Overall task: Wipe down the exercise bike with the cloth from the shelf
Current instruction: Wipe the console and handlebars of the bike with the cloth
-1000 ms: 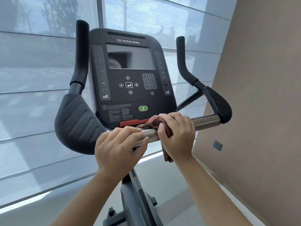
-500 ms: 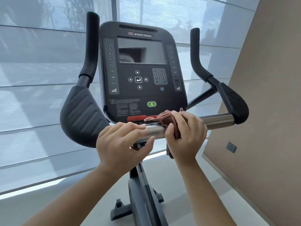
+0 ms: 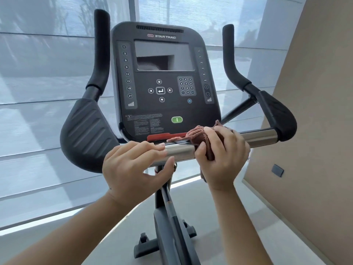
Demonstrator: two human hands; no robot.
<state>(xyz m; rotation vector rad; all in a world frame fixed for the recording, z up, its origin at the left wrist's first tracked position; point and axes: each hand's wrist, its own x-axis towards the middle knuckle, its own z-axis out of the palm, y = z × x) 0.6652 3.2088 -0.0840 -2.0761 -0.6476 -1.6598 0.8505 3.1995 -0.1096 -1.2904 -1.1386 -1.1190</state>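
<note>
The black exercise bike's console [image 3: 164, 83] faces me, with a silver handlebar bar [image 3: 257, 137] running across below it. My right hand [image 3: 222, 159] grips a reddish-brown cloth [image 3: 198, 135] wrapped over the bar, right of the middle. My left hand [image 3: 133, 165] curls round the same bar just left of the cloth, fingers on top and thumb underneath. Part of the cloth hangs hidden behind my right hand.
Black padded grips stand at the left [image 3: 87, 131] and right [image 3: 278, 115], with upright handles above them. The bike's post and base [image 3: 168, 236] are below. A beige wall [image 3: 315, 131] is close on the right; windows with blinds [image 3: 38, 92] lie behind.
My right hand and the cloth have slid to the right along the silver bar. My left hand has stayed on the bar. The view has tilted down a little.
</note>
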